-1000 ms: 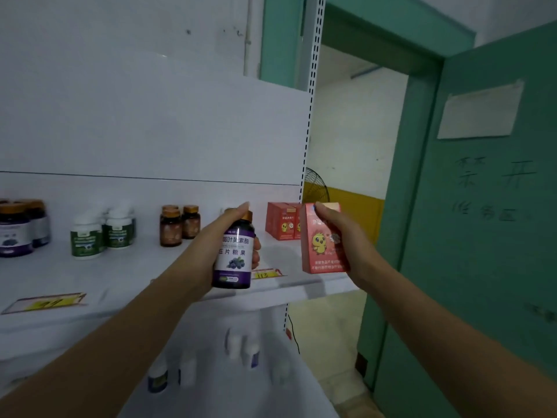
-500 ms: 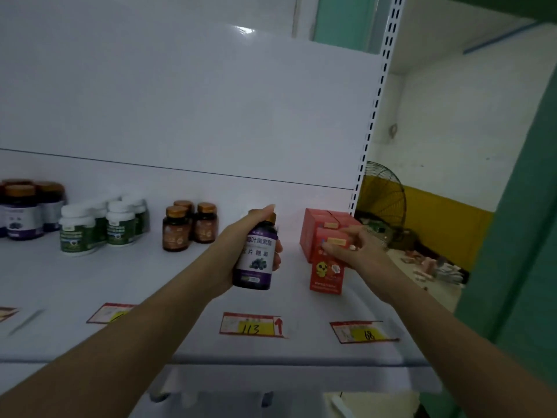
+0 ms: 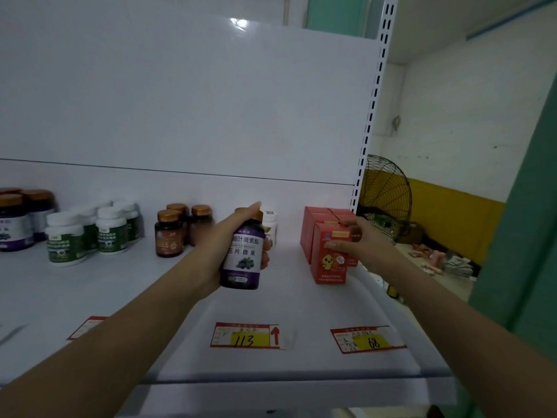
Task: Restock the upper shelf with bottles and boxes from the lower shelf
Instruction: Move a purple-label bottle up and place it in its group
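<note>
My left hand (image 3: 217,251) grips a purple-labelled bottle (image 3: 242,257) with a gold cap, held upright just above the white upper shelf (image 3: 271,303). My right hand (image 3: 358,241) rests its fingers on the top of a red box (image 3: 328,260) with a yellow chick picture. That box stands on the shelf in front of a block of other red boxes (image 3: 319,218) at the right end. A white bottle (image 3: 270,224) stands partly hidden behind the purple one.
Further left on the shelf stand brown bottles (image 3: 170,233), green-labelled white bottles (image 3: 87,233) and purple bottles (image 3: 15,221). Price tags 113 (image 3: 245,336) and 68 (image 3: 366,339) lie at the front edge. A slotted upright (image 3: 372,116), a fan (image 3: 387,194) and a green door (image 3: 524,251) stand to the right.
Both hands moved forward over the upper shelf. The red box went from held in the air to standing on the shelf before the other red boxes. The view came closer.
</note>
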The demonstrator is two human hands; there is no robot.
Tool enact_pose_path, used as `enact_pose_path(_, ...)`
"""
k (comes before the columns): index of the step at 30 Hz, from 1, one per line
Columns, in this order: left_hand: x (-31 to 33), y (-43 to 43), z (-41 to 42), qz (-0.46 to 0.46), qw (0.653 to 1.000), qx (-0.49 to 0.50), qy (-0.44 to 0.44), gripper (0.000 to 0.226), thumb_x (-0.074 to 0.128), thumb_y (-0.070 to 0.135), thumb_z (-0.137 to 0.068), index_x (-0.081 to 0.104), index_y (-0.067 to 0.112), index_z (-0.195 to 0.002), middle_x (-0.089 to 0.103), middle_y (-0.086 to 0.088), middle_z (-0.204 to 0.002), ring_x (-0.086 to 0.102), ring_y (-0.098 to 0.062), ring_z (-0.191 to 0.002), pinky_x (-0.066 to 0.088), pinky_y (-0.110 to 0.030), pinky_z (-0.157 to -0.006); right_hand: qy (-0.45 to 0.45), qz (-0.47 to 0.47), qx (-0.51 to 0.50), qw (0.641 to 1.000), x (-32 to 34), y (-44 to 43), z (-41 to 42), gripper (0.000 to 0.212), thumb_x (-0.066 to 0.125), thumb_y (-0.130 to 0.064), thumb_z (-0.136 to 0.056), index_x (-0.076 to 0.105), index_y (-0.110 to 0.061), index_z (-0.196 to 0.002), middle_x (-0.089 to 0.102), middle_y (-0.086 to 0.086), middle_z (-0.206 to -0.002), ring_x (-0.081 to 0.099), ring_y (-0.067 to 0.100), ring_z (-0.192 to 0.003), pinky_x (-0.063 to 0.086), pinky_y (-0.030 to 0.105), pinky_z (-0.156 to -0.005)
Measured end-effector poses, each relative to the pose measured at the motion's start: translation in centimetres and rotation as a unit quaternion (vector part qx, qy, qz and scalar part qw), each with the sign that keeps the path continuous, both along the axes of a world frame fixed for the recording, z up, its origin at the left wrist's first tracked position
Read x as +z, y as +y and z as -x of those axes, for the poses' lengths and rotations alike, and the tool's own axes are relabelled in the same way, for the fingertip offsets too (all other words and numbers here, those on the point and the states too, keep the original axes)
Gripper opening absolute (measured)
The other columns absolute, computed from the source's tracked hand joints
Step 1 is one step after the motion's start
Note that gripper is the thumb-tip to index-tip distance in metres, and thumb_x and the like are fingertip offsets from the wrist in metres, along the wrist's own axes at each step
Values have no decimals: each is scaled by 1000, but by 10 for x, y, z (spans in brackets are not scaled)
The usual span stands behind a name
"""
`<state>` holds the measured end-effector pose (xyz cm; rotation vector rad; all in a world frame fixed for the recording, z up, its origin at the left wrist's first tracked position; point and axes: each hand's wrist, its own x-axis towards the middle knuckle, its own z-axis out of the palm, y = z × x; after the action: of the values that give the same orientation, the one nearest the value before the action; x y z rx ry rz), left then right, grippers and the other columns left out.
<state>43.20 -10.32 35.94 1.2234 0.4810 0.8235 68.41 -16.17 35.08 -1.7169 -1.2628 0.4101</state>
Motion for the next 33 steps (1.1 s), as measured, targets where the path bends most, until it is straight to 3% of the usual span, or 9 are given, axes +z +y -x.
enact_pose_path(3,-1,-1,3,1,1000,9,-4,30,61,44,-83,61,14,-81,68,-8,-66,63,-20,-53,56,-29,-59,-21,-7,-7,1000,-1,0,0,52,75,-23,-78,47,-17,-122,55,-1,-110,58,13,-90,48,17,-59)
enact_pose_path(10,-2,-5,13,22,999,17,-16,28,62,41,-82,61,13,-81,66,-10,-65,62,-21,-53,55,-30,-60,-51,-22,-21,998,-3,1,4,47,72,-21,-82,47,-18,-121,54,-4,-110,58,14,-91,47,17,-58)
enact_pose_path(15,-5,-5,19,21,999,36,-15,28,62,40,-82,63,13,-78,68,-8,-64,63,-20,-52,56,-31,-62,-86,-7,-11,996,-14,0,7,65,76,-7,-76,39,-19,-128,52,-3,-116,56,13,-98,53,28,-80)
enact_pose_path(21,-5,0,24,22,999,27,-20,28,63,41,-82,62,13,-82,67,-9,-67,62,-21,-54,55,-31,-63,-96,-2,-19,995,-16,1,6,70,75,-6,-75,37,-19,-132,56,6,-129,59,20,-109,53,39,-91)
enact_pose_path(23,-6,0,25,22,999,26,-15,29,63,42,-82,61,13,-84,67,-9,-67,63,-21,-55,55,-31,-64,-105,4,-22,994,-14,1,6,74,77,-5,-73,37,-19,-133,56,5,-129,59,19,-107,55,39,-88)
enact_pose_path(25,-7,2,26,21,999,26,-11,29,63,41,-82,61,13,-84,67,-9,-67,63,-20,-54,55,-31,-64,-112,11,-11,994,-9,1,7,81,80,-4,-69,36,-19,-136,54,4,-129,58,16,-103,55,29,-77)
enact_pose_path(27,-6,3,28,18,999,26,-7,29,63,42,-81,61,13,-85,67,-9,-69,63,-20,-55,56,-31,-64,-143,13,-10,990,1,1,12,88,84,-11,-65,35,-22,-137,50,6,-130,57,18,-104,53,25,-72)
enact_pose_path(30,-4,5,34,21,999,33,-6,35,68,44,-76,62,12,-89,67,-11,-75,64,-22,-58,56,-33,-66,-232,12,-33,972,18,4,26,80,79,-36,-68,36,-33,-135,46,9,-131,48,30,-119,50,47,-93)
enact_pose_path(33,0,7,43,20,999,44,-6,40,70,44,-74,59,13,-97,67,-12,-79,63,-23,-61,57,-33,-66,-334,31,-29,942,37,8,53,59,65,-44,-82,42,-28,-135,43,8,-139,38,30,-129,38,47,-105)
